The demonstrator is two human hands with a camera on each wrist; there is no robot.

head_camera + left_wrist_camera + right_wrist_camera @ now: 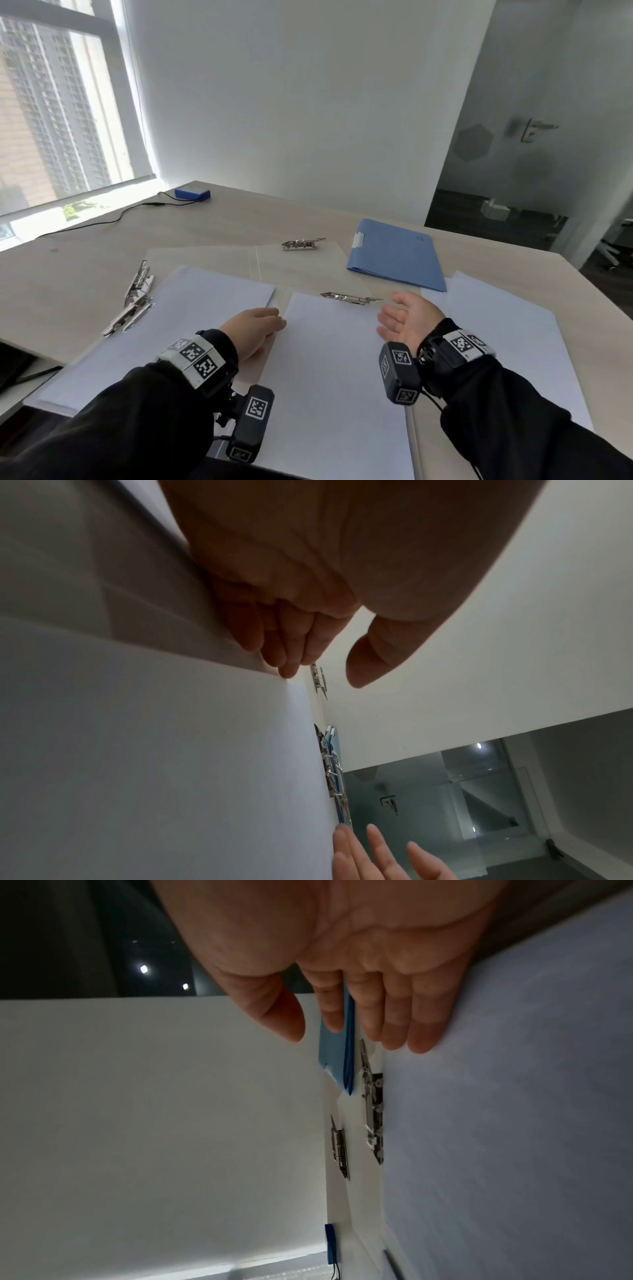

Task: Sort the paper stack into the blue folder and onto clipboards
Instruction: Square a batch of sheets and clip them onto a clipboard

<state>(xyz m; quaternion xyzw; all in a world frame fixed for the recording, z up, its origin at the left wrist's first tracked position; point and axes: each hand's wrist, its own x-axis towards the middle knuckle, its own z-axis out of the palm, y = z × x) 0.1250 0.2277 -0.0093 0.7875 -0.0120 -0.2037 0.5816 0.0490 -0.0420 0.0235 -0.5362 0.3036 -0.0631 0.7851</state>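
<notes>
The closed blue folder lies at the far right of the table. Several wooden clipboards with metal clips lie in front of me. One white sheet lies on the middle clipboard under its clip, and another sheet lies on the left clipboard. The paper stack is at my right. My left hand lies flat with straight fingers at the middle sheet's left edge. My right hand stands on edge, palm inward, with straight fingers at the sheet's right edge. Neither hand holds anything.
A farther clipboard with its clip lies bare behind the sheets. Two more clips sit at the left. A small blue box with a black cable lies in the far left corner by the window.
</notes>
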